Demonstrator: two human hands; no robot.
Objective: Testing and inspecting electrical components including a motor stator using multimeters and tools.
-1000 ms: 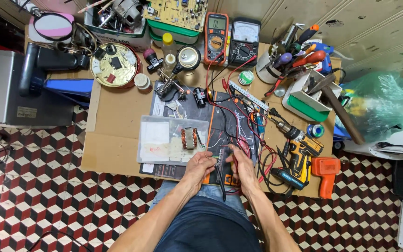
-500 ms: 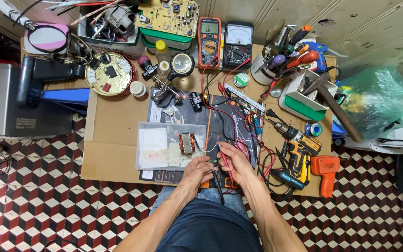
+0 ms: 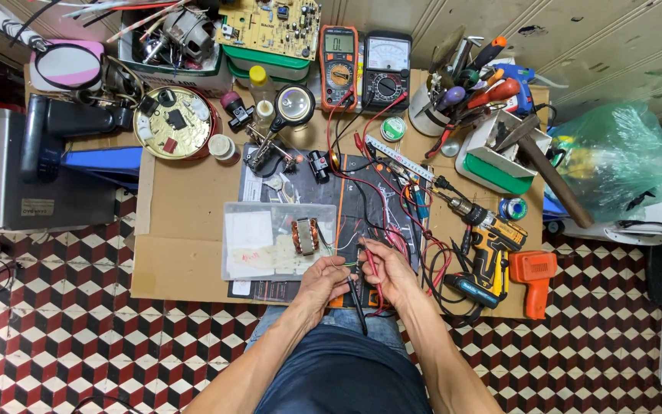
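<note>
Both hands rest at the near edge of a black work mat [image 3: 362, 192] on the cardboard-covered bench. My right hand [image 3: 391, 274] pinches a thin red test probe [image 3: 367, 262], tip pointing away from me. My left hand [image 3: 322, 282] has its fingers closed on fine wire leads [image 3: 346, 264] that run between the two hands. A black test probe [image 3: 358, 303] lies between my wrists, pointing at my lap. Just left of the hands stands a clear plastic tray [image 3: 250, 257] holding a copper-wound coil [image 3: 306, 235]. Red and black leads [image 3: 362, 130] run up to an orange multimeter [image 3: 339, 65] and a black multimeter [image 3: 387, 73].
A yellow cordless drill [image 3: 492, 245] and an orange power tool [image 3: 534, 276] lie to the right. A cup of screwdrivers [image 3: 453, 100], a hammer [image 3: 549, 172] and a green plastic bag [image 3: 614, 157] sit further back right. A magnifier stand [image 3: 293, 107] and a round tin [image 3: 172, 123] are behind the tray.
The view has tipped up, so the bench sits lower in the picture. My hands stay at the mat's near edge, fingertips drawn closer around the red probe and wires.
</note>
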